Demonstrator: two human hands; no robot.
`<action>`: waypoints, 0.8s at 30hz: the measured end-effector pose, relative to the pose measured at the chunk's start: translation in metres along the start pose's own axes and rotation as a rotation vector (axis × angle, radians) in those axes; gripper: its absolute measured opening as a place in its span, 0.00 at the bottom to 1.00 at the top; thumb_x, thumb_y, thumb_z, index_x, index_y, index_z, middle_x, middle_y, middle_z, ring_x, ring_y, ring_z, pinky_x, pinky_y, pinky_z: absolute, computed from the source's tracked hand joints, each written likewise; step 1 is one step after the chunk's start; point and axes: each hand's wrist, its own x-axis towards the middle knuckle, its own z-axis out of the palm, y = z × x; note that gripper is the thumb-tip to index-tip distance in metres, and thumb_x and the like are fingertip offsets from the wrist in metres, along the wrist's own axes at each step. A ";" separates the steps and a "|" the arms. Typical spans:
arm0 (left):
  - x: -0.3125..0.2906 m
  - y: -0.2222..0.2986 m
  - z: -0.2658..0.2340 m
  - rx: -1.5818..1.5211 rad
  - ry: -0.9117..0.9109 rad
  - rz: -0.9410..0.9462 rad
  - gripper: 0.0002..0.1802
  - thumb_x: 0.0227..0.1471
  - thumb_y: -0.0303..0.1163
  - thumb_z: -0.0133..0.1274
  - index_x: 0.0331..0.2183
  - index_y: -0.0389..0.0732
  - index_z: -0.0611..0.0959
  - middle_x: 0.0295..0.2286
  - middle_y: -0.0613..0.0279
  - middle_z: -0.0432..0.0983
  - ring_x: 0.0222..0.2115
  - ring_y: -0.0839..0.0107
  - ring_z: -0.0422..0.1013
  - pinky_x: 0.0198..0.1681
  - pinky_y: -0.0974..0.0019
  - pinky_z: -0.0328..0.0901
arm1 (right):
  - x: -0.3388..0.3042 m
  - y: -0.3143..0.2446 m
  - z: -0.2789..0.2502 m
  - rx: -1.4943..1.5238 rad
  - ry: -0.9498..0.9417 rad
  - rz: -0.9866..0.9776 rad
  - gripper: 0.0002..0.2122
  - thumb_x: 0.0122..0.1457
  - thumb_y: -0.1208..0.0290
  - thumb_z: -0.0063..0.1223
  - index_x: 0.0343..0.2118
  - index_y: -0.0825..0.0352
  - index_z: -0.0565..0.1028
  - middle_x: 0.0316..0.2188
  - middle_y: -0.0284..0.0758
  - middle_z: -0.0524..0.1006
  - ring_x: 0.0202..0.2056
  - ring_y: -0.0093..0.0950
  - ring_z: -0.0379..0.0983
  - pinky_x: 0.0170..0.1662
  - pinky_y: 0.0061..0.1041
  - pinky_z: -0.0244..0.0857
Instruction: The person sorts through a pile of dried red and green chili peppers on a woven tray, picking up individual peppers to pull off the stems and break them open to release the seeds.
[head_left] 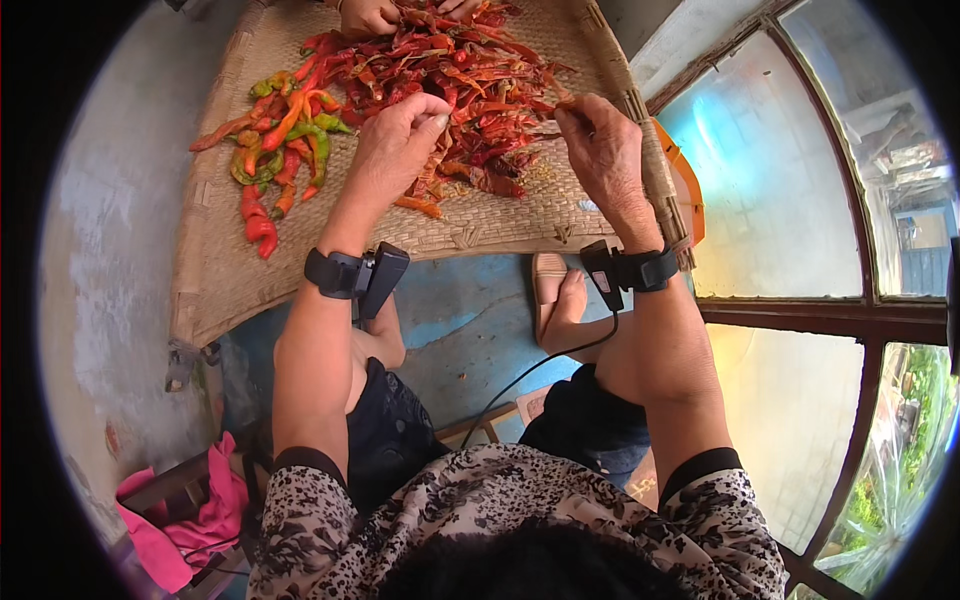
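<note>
While pinched, chili between grips, over tray

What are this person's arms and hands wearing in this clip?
Both hands, left hand and right hand, are bare, with no gloves. Each wrist carries a black strap with a small black box: left band, right band. A thin black cable hangs from the right box. Black short sleeves show under a patterned top.

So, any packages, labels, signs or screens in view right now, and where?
None that I can make out. Only black wrist devices on both forearms, no lit screen showing, and a woven tray of chillies under the left hand and right hand.
</note>
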 end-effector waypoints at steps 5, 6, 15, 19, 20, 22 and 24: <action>-0.005 -0.020 0.002 0.640 -0.033 0.106 0.13 0.49 0.34 0.51 0.35 0.36 0.75 0.31 0.54 0.76 0.32 0.60 0.72 0.34 0.62 0.65 | -0.002 0.042 -0.039 0.067 0.219 0.261 0.09 0.55 0.70 0.53 0.33 0.71 0.76 0.24 0.41 0.78 0.24 0.28 0.74 0.31 0.25 0.66; -0.009 -0.023 0.004 0.713 -0.008 0.144 0.11 0.48 0.33 0.53 0.32 0.35 0.75 0.30 0.53 0.74 0.33 0.57 0.70 0.36 0.59 0.64 | -0.005 0.045 -0.045 0.084 0.277 0.284 0.09 0.55 0.70 0.53 0.32 0.71 0.76 0.24 0.40 0.78 0.24 0.28 0.73 0.31 0.25 0.66; -0.003 -0.010 0.018 0.791 -0.028 0.153 0.10 0.47 0.31 0.55 0.30 0.36 0.73 0.27 0.52 0.71 0.30 0.53 0.69 0.34 0.54 0.63 | -0.027 0.066 -0.067 -0.678 0.179 0.258 0.15 0.52 0.68 0.54 0.43 0.65 0.73 0.36 0.44 0.72 0.40 0.42 0.68 0.41 0.37 0.65; 0.004 -0.019 0.021 0.552 0.048 0.300 0.09 0.48 0.30 0.53 0.29 0.35 0.72 0.25 0.51 0.72 0.26 0.54 0.69 0.30 0.55 0.62 | -0.017 0.023 -0.016 -0.081 -0.104 0.030 0.12 0.49 0.75 0.55 0.39 0.67 0.74 0.31 0.44 0.72 0.35 0.43 0.70 0.37 0.37 0.65; 0.005 -0.016 0.023 0.482 0.055 0.249 0.09 0.48 0.30 0.53 0.29 0.35 0.72 0.24 0.52 0.71 0.24 0.55 0.68 0.30 0.56 0.62 | -0.017 0.010 -0.005 -0.114 -0.131 -0.066 0.13 0.49 0.75 0.55 0.39 0.67 0.73 0.31 0.44 0.72 0.36 0.43 0.70 0.38 0.37 0.66; 0.004 -0.009 0.022 0.383 0.068 0.170 0.09 0.49 0.30 0.52 0.29 0.34 0.71 0.21 0.53 0.70 0.22 0.57 0.66 0.28 0.58 0.60 | -0.015 -0.002 0.017 -0.161 -0.238 -0.159 0.15 0.47 0.75 0.55 0.41 0.66 0.72 0.35 0.42 0.71 0.40 0.42 0.68 0.40 0.36 0.66; 0.006 -0.007 0.023 0.394 0.067 0.168 0.09 0.49 0.31 0.52 0.30 0.35 0.72 0.21 0.54 0.71 0.22 0.59 0.66 0.28 0.59 0.61 | -0.012 -0.001 0.034 -0.154 -0.260 -0.198 0.16 0.47 0.75 0.56 0.41 0.66 0.72 0.36 0.42 0.71 0.42 0.41 0.68 0.40 0.35 0.66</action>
